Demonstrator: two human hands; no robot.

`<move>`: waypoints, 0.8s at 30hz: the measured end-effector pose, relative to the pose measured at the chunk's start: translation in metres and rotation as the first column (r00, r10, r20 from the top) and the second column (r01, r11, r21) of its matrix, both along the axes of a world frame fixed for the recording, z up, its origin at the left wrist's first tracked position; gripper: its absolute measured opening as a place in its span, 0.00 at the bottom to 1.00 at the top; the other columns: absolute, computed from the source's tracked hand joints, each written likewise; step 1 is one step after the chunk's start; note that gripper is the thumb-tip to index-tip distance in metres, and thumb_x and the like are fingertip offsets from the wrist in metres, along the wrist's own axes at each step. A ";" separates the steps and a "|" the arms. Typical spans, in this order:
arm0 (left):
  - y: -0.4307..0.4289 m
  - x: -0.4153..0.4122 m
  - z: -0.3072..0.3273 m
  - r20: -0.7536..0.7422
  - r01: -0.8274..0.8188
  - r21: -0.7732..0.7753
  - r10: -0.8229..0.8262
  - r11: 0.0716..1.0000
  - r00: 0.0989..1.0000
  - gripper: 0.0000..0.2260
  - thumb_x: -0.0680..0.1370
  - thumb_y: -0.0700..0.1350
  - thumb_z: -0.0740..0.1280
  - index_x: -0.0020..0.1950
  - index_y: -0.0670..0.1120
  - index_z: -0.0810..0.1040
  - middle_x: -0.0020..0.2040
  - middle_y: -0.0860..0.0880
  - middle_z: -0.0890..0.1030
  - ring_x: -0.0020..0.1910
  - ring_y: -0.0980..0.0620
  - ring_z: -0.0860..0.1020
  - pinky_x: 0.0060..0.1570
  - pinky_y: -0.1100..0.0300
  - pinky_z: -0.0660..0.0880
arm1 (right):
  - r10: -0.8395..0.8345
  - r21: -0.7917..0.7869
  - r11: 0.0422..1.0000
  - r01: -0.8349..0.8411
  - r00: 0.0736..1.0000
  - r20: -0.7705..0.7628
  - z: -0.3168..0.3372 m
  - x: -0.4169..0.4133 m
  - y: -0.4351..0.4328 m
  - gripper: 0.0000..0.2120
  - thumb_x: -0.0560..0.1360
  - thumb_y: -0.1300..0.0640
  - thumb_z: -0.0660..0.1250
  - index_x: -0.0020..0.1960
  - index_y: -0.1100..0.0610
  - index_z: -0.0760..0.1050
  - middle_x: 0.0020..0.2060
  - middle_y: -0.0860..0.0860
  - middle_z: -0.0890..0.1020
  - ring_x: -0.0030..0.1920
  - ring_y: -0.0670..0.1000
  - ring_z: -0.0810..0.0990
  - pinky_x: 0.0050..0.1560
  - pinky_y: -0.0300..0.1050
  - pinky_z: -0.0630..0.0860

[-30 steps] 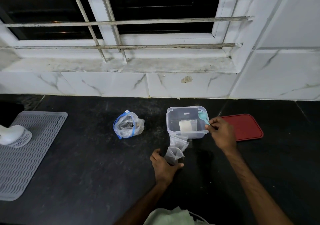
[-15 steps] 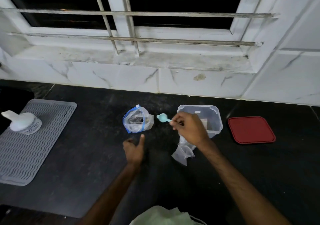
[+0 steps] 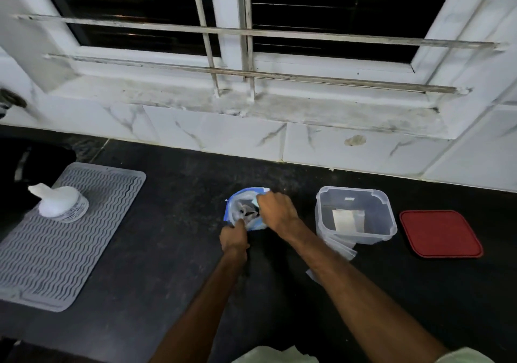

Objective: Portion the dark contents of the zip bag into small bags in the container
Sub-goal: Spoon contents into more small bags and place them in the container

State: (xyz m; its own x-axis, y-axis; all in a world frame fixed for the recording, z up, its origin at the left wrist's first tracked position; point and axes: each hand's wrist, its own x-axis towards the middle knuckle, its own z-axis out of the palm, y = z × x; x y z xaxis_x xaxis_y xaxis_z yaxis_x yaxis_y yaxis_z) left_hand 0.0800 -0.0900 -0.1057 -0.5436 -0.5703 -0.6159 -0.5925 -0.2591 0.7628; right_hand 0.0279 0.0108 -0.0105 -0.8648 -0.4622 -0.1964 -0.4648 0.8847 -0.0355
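Observation:
The zip bag (image 3: 240, 204), clear with a blue rim and dark contents inside, stands open on the black counter. My left hand (image 3: 234, 239) pinches its near edge. My right hand (image 3: 276, 211) is over the bag's mouth, curled round a teal spoon whose tip (image 3: 255, 202) barely shows at the bag's opening. To the right stands the clear plastic container (image 3: 355, 217) with a white packet on its bottom. Small clear bags (image 3: 342, 248) lie against its near side, partly hidden by my right forearm.
A red lid (image 3: 440, 232) lies flat right of the container. A grey ribbed mat (image 3: 60, 239) covers the counter's left part, with a white bottle (image 3: 60, 203) on it. White marble wall and a barred window rise behind the counter.
My right hand carried the spoon from the container leftward into the zip bag's mouth. My left hand let go of the small bags and took hold of the zip bag's edge.

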 end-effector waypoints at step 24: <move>0.020 -0.004 0.025 -0.355 0.058 -0.131 -0.102 0.990 0.929 0.18 0.75 0.43 0.73 0.61 0.43 0.70 0.51 0.49 0.79 0.48 0.53 0.80 0.47 0.57 0.78 | -0.003 -0.037 0.999 0.003 1.000 -0.017 -0.010 0.012 0.023 0.11 0.79 0.60 0.60 0.60 0.58 0.74 0.52 0.56 0.82 0.50 0.58 0.82 0.45 0.50 0.77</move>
State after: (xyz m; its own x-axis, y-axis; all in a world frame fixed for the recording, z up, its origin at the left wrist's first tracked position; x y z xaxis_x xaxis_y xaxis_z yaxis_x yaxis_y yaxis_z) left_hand 0.0760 -0.0697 -0.0809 -0.7631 -0.5711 -0.3025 -0.2875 -0.1193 0.9503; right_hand 0.0401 0.0343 -0.0205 -0.8691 -0.4663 -0.1650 -0.4630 0.8843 -0.0603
